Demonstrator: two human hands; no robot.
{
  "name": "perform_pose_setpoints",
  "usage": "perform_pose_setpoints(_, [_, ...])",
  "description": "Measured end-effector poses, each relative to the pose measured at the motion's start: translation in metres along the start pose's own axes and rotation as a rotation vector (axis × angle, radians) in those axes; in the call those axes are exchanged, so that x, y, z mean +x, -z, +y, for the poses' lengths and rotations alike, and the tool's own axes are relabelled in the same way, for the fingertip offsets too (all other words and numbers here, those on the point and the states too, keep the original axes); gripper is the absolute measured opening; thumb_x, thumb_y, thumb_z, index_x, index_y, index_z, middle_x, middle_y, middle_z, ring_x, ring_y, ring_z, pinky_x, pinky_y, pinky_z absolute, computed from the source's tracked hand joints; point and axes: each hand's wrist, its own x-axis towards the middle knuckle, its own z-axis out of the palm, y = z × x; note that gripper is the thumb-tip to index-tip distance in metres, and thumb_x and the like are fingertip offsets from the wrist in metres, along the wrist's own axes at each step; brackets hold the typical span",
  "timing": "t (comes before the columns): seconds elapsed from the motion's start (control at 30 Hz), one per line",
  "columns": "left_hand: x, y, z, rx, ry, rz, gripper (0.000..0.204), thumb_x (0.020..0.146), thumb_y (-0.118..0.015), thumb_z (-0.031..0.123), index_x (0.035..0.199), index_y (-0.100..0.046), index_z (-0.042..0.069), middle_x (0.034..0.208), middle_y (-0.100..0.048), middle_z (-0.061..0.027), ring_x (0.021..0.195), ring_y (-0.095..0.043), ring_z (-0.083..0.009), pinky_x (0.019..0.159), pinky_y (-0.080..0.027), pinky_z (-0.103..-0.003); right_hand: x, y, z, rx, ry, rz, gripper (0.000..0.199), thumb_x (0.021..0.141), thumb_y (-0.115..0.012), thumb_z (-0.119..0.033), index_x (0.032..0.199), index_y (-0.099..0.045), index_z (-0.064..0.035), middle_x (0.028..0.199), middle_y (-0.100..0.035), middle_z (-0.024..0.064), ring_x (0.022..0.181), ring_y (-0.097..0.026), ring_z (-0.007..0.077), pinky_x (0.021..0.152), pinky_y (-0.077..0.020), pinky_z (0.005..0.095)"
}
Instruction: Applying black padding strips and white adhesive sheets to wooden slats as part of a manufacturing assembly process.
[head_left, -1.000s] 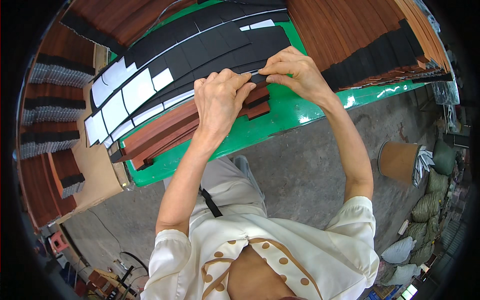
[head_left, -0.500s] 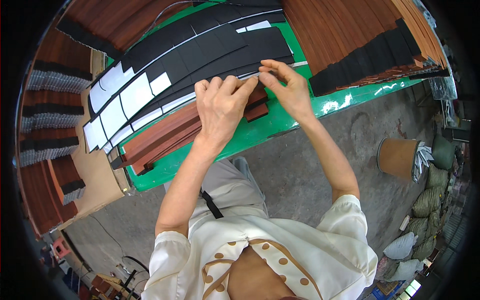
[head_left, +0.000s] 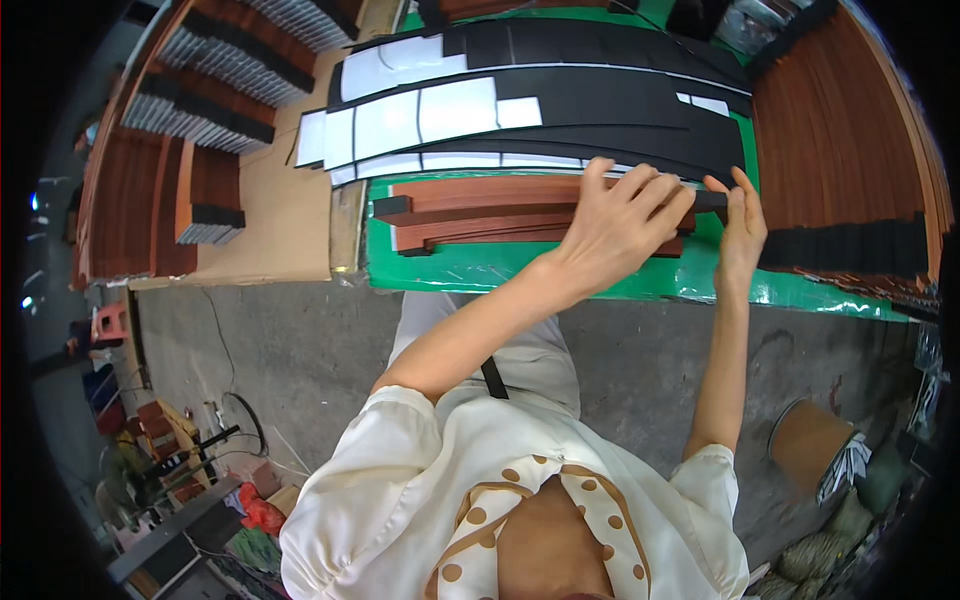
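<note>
The green worktop [head_left: 490,272] carries reddish-brown strips [head_left: 490,195] along its front edge, stacked lengthwise, with dark ends showing at their left. At the right of the worktop's front part, a black end piece [head_left: 711,201] sticks out between the person's 2 hands, in line with the upper strips.

The left hand [head_left: 625,225] lies over the right part of the strips, above the worktop's front edge, with its fingers bent and slightly spread; its palm side is hidden, so I cannot tell whether it grips anything. The right hand [head_left: 741,232] is at the tip of the black end piece, fingers pointing toward the worktop's far side and partly curled; whether they close on the tip I cannot tell.

Behind the strips, black sheets [head_left: 620,100] cover the middle of the worktop, with white pieces [head_left: 415,118] among them, mostly toward its left. At the worktop's right end stands a large stack of brown boards [head_left: 840,150]. Left of the worktop, bundles with black ends [head_left: 210,180] sit on brown cardboard [head_left: 285,225].
</note>
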Motion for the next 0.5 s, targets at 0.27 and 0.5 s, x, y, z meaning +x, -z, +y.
perform_pose_setpoints(0.27, [-0.089, 0.169, -0.065, 0.062, 0.845, 0.202, 0.02, 0.088, -0.056, 0.011, 0.103, -0.062, -0.001, 0.09, -0.061, -0.0131, 0.083, -0.057, -0.0294, 0.075, -0.045, -0.039, -0.004, 0.025, -0.005, -0.169, -0.168, -0.132, 0.033, 0.096, -0.048, -0.031, 0.109, -0.064, -0.0053, 0.1, -0.058, 0.0024, 0.087, -0.052, 0.0081, 0.08, -0.0457, 0.0264])
perform_pose_setpoints(0.5, [-0.128, 0.168, -0.08, -0.237, 0.839, 0.154, 0.016, 0.085, -0.061, 0.004, 0.099, -0.064, -0.002, 0.106, -0.063, -0.0119, 0.098, -0.059, -0.0187, 0.086, -0.047, -0.03, -0.022, 0.022, 0.0, 0.009, -0.04, -0.058, 0.023, 0.091, -0.055, -0.011, 0.109, -0.064, 0.0008, 0.106, -0.063, 0.0048, 0.095, -0.056, 0.0109, 0.084, -0.0439, 0.0243])
